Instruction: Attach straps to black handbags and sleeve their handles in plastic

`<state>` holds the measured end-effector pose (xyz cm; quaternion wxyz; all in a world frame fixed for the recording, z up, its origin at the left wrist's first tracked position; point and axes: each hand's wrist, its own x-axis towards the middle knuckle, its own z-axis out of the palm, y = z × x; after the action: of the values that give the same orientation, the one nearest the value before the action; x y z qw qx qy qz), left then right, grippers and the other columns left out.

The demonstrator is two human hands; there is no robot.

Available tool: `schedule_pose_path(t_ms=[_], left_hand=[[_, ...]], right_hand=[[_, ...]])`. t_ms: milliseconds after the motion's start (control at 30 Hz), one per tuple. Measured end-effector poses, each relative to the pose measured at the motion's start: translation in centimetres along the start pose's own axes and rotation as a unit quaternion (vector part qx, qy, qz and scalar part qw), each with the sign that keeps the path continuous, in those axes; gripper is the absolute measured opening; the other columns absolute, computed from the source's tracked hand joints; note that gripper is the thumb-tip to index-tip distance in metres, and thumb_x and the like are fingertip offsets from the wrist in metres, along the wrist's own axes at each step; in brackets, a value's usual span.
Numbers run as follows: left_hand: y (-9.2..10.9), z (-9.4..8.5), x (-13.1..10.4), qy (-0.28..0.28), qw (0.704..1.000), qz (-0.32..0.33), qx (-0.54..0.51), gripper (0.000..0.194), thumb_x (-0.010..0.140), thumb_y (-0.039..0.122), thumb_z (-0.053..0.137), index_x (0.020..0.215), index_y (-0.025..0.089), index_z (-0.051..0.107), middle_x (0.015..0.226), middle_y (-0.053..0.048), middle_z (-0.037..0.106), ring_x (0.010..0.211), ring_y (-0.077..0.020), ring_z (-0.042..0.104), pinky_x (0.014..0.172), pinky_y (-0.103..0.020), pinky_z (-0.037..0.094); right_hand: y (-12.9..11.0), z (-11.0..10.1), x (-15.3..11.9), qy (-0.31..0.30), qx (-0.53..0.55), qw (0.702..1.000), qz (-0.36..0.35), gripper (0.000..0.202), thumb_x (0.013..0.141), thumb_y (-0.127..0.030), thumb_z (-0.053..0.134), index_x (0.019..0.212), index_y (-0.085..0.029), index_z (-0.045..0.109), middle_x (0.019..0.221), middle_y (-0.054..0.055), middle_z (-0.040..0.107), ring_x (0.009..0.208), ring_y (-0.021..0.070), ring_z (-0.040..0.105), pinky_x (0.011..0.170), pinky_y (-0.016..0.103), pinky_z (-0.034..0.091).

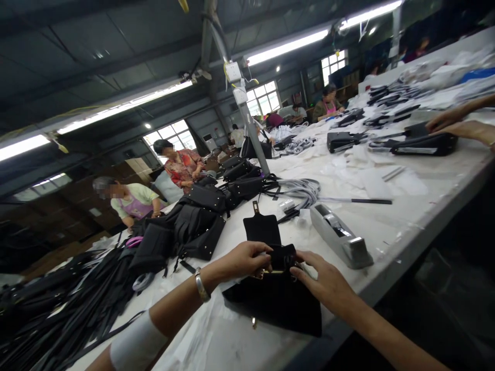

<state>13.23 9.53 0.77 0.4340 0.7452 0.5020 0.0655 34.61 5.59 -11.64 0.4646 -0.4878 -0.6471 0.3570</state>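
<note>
A black handbag (286, 304) lies on the white table in front of me, with its flap (263, 229) laid back and a gold-coloured clasp at the flap's tip. My left hand (251, 260), with a silver bracelet at the wrist, is closed in a pinch on the left side of the bag's mouth, near gold-coloured hardware. On the opposite side, my right hand (323, 278) grips the bag's edge between thumb and fingers. A small whitish piece (309, 270) shows at that hand; I cannot tell what it is. The inside of the bag is mostly dark.
A grey tape dispenser (340, 237) stands right of the bag. Black bags (201, 221) and straps (88, 299) pile up on the left. Behind are grey cords (301, 190) and a metal post (253, 139). A co-worker's hands (460, 123) handle a black bag at the right; others work farther back.
</note>
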Motion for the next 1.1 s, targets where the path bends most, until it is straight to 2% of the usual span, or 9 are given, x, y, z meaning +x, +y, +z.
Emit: schedule_pose_path(t_ms=[67, 167, 233, 367, 467, 633, 800, 1000, 1100], left_hand=[[0.5, 0.1, 0.3, 0.017, 0.999, -0.006, 0.031, 0.031, 0.090, 0.037, 0.056, 0.106, 0.013, 0.069, 0.078, -0.003, 0.067, 0.059, -0.0099, 0.055, 0.053, -0.019, 0.042], [1.7, 0.2, 0.3, 0.043, 0.994, -0.024, 0.093, 0.035, 0.087, 0.044, 0.059, 0.087, 0.012, 0.072, 0.065, -0.001, 0.062, 0.054, -0.0098, 0.052, 0.048, -0.019, 0.037], [2.5, 0.1, 0.2, 0.029, 0.994, -0.046, 0.098, 0.036, 0.086, 0.045, 0.060, 0.082, 0.011, 0.071, 0.061, 0.000, 0.060, 0.052, -0.0099, 0.052, 0.047, -0.019, 0.037], [3.6, -0.2, 0.1, -0.034, 0.994, -0.087, 0.052, 0.029, 0.088, 0.035, 0.057, 0.097, 0.011, 0.070, 0.068, -0.001, 0.064, 0.052, -0.0093, 0.053, 0.050, -0.019, 0.042], [3.6, -0.5, 0.2, -0.025, 0.992, -0.083, 0.092, 0.032, 0.088, 0.036, 0.058, 0.106, 0.012, 0.070, 0.076, -0.003, 0.067, 0.057, -0.0101, 0.055, 0.053, -0.020, 0.042], [4.1, -0.6, 0.4, -0.006, 0.968, -0.037, 0.246, 0.035, 0.084, 0.044, 0.060, 0.085, 0.012, 0.074, 0.068, -0.002, 0.066, 0.061, -0.0129, 0.057, 0.054, -0.021, 0.040], [5.8, -0.1, 0.7, -0.069, 0.959, -0.081, 0.265, 0.032, 0.085, 0.039, 0.053, 0.083, 0.013, 0.071, 0.062, 0.001, 0.060, 0.054, -0.0114, 0.054, 0.048, -0.020, 0.037], [6.4, 0.3, 2.1, -0.075, 0.938, -0.073, 0.331, 0.028, 0.078, 0.035, 0.059, 0.065, 0.014, 0.070, 0.053, 0.002, 0.055, 0.050, -0.0106, 0.046, 0.048, -0.023, 0.031], [6.5, 0.6, 2.9, -0.084, 0.933, -0.075, 0.343, 0.025, 0.076, 0.033, 0.060, 0.065, 0.014, 0.071, 0.053, 0.001, 0.057, 0.051, -0.0112, 0.048, 0.049, -0.023, 0.032]], right_hand=[[-0.4, 0.8, -0.1, 0.010, -0.032, 0.999, -0.009, 0.032, 0.085, -0.040, 0.065, 0.110, -0.019, 0.068, 0.117, 0.012, 0.068, 0.113, 0.0317, 0.060, 0.101, 0.048, 0.044], [-0.8, 1.5, -0.2, 0.012, -0.021, 1.000, -0.019, 0.028, 0.088, -0.039, 0.062, 0.107, -0.021, 0.069, 0.113, 0.010, 0.068, 0.112, 0.0303, 0.060, 0.100, 0.046, 0.045], [-0.7, 1.7, -0.4, 0.014, 0.002, 1.000, -0.027, 0.026, 0.089, -0.040, 0.062, 0.107, -0.022, 0.069, 0.113, 0.009, 0.068, 0.113, 0.0289, 0.060, 0.101, 0.044, 0.044], [-0.3, 2.0, -0.8, 0.033, 0.042, 0.998, -0.025, 0.026, 0.089, -0.042, 0.063, 0.106, -0.023, 0.068, 0.114, 0.008, 0.067, 0.112, 0.0276, 0.060, 0.101, 0.043, 0.045], [0.2, 2.4, -1.0, 0.054, 0.057, 0.997, -0.024, 0.028, 0.089, -0.043, 0.063, 0.107, -0.023, 0.067, 0.115, 0.008, 0.066, 0.112, 0.0272, 0.060, 0.100, 0.043, 0.045], [0.8, 3.4, -1.2, 0.091, 0.056, 0.994, -0.037, 0.026, 0.087, -0.043, 0.065, 0.106, -0.024, 0.067, 0.112, 0.007, 0.067, 0.109, 0.0266, 0.062, 0.099, 0.043, 0.048], [1.1, 3.9, -1.5, 0.117, 0.033, 0.990, -0.065, 0.025, 0.088, -0.041, 0.065, 0.107, -0.025, 0.068, 0.112, 0.006, 0.068, 0.109, 0.0270, 0.063, 0.098, 0.044, 0.050], [1.0, 4.1, -1.8, 0.126, 0.000, 0.989, -0.083, 0.023, 0.087, -0.038, 0.068, 0.106, -0.025, 0.069, 0.110, 0.006, 0.069, 0.108, 0.0275, 0.063, 0.098, 0.046, 0.051], [1.2, 4.2, -1.8, 0.130, -0.009, 0.988, -0.088, 0.023, 0.087, -0.035, 0.069, 0.108, -0.025, 0.068, 0.111, 0.006, 0.069, 0.109, 0.0272, 0.062, 0.099, 0.046, 0.050]])
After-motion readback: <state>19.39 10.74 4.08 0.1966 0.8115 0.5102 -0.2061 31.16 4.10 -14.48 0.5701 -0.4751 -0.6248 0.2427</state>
